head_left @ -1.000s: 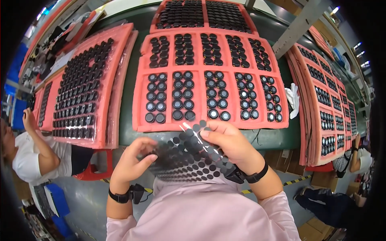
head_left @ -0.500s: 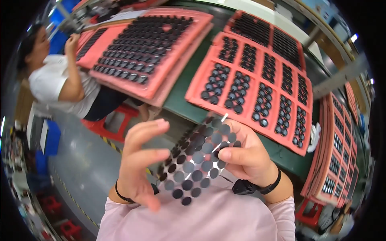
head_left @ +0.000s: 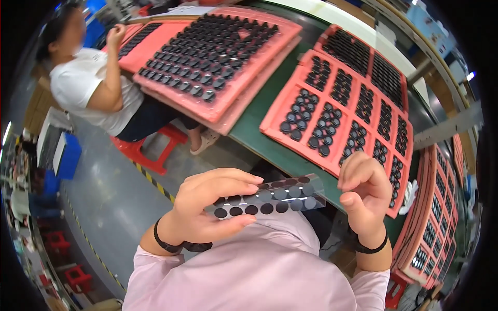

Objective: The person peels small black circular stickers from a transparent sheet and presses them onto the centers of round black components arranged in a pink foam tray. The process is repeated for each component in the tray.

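My left hand (head_left: 199, 207) grips one end of a clear plastic sheet with rows of black round stickers (head_left: 280, 193). Its thumb is below and the fingers above, with the sheet curling between them in front of my chest. To the right of the sheet's free end, my right hand (head_left: 368, 199) is raised, fingers bent and thumb apart from them. Nothing shows between its fingertips. Beyond it on the green table (head_left: 254, 132) lies a pink foam tray (head_left: 274, 123), whose compartments hold many small dark round parts.
Another pink tray (head_left: 223, 109) of dark parts lies at the far left. Beside it a person in a white shirt (head_left: 93, 78) sits on a red stool (head_left: 148, 150). Pink trays (head_left: 410, 251) are stacked at the right, near a white crumpled cloth (head_left: 410, 196) and a metal bar (head_left: 451, 124).
The sheet has passed from my right hand to my left and turned from tilted to nearly level. My right hand has let go and moved right. The view has shifted slightly.
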### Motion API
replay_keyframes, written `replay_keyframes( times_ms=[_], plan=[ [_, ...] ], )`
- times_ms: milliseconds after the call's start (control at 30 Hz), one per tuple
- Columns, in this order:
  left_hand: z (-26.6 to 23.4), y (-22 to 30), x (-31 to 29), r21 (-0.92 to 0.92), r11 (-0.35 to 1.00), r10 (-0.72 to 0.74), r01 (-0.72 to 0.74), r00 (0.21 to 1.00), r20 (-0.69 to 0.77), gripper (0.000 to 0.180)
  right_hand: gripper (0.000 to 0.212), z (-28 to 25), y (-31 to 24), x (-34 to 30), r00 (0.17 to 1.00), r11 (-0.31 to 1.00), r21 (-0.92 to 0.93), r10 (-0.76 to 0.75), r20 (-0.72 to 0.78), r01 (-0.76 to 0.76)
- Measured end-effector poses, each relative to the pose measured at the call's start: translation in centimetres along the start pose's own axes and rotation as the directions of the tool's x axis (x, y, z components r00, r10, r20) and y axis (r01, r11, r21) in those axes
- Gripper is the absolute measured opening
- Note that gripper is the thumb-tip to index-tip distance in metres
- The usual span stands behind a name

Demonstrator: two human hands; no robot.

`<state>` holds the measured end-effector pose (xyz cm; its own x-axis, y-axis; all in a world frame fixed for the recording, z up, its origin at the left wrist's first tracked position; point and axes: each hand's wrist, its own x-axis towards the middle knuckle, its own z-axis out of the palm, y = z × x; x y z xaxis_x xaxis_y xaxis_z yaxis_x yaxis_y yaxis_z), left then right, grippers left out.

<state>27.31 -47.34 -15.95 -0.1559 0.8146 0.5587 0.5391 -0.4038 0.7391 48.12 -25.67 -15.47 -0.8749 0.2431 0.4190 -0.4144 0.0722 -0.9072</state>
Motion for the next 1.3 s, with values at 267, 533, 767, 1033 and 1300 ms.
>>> replay_keyframes(
  times_ms=[267,533,767,1033,1300],
  plan=[
    [3.7,-2.9,6.6,-0.157,0.987,0.08,-0.032,0.948,0.308,0.042,0.039,-0.5,-1.7,-1.1,0.993,0.674,-0.734,-0.117,0.001,0.08],
    [8.1,-6.3,9.1,-0.371,0.922,0.04,0.106,0.929,0.367,0.044,0.039,-1.7,1.9,-4.4,0.969,0.707,-0.697,-0.071,-0.238,-0.119],
    [9.4,-7.7,9.0,-0.327,0.911,-0.104,0.253,0.906,0.41,0.038,0.038,-2.8,2.4,-4.9,0.944,0.741,-0.638,-0.018,-0.329,-0.208],
    [10.0,-7.8,9.1,-0.329,0.912,-0.113,0.245,0.921,0.374,0.032,0.035,-3.5,3.3,-5.1,0.937,0.796,-0.569,-0.005,-0.349,-0.208],
    [9.9,-7.8,8.8,-0.398,0.85,-0.179,0.344,0.901,0.396,0.027,0.026,-3.3,3.5,-5.0,0.93,0.785,-0.587,-0.037,-0.365,-0.199]
  ],
)
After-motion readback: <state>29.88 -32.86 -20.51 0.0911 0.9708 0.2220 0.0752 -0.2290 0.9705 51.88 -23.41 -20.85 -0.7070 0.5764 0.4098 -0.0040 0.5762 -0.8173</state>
